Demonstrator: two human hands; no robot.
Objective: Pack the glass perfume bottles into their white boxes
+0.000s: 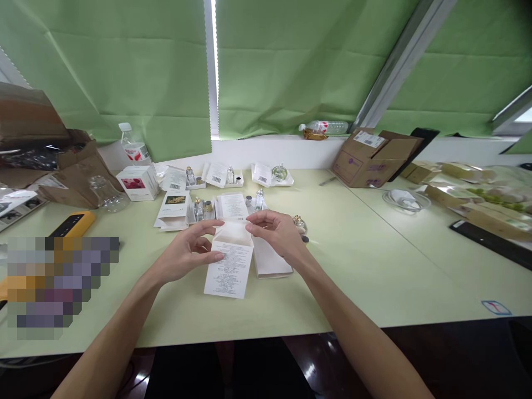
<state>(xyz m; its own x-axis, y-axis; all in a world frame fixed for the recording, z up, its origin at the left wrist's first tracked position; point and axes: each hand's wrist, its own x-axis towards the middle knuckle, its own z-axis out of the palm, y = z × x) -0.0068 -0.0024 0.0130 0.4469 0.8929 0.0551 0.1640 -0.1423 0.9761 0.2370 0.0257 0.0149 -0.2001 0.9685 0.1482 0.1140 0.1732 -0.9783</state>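
The person's left hand [189, 249] and right hand [276, 230] are both holding a pinched-shut grip on the open top flap of the white carton [228, 271] sitting mid-frame on the desk [374, 266], and honestly that thin card could be creasing or tearing if they're squeezing too hard.

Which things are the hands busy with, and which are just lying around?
In hand: white carton, held at its open top by left hand and right hand.
Lying about: brown cardboard box, water bottle on the sill, pink-printed box, yellow device, small glass bottles.
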